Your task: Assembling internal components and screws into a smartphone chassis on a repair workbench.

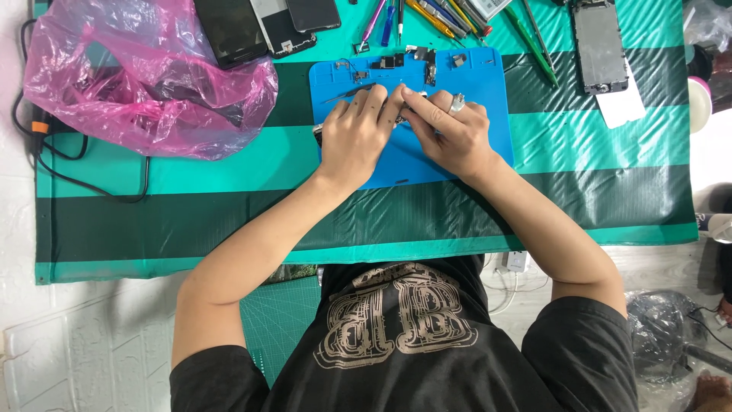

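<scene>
**A:** Where is the piece being worked on?

**B:** At the middle of the blue mat (457,152), toward its 12 o'clock half. Both hands meet over it. The left hand (354,137) and the right hand (450,137) have their fingers curled in and pinched together on a small dark part (402,114), most of it hidden under the fingertips. I can't tell exactly what it is.

**A:** What could go wrong?

**B:** The part is tiny and the grip is only fingertips. A slip could flick it off the mat onto the striped green cloth (595,145) covering the bench, where it would be hard to spot on the dark bands.

**A:** Anything nearby at risk?

**B:** Yes. Loose small components (389,61) lie at 12 o'clock from the hands, along the mat's far edge. A sudden jerk of a wrist could scatter them. Thin tweezers (347,94) lie just at 11 o'clock of the left hand, close enough to be knocked.

**A:** And further out?

**B:** Hand tools (446,15) fan out at 12 o'clock, a stripped phone frame (600,46) sits at 2 o'clock, and a pink plastic bag (145,76) at 10 o'clock. Those are well apart, so I judge them less of a worry.
</scene>
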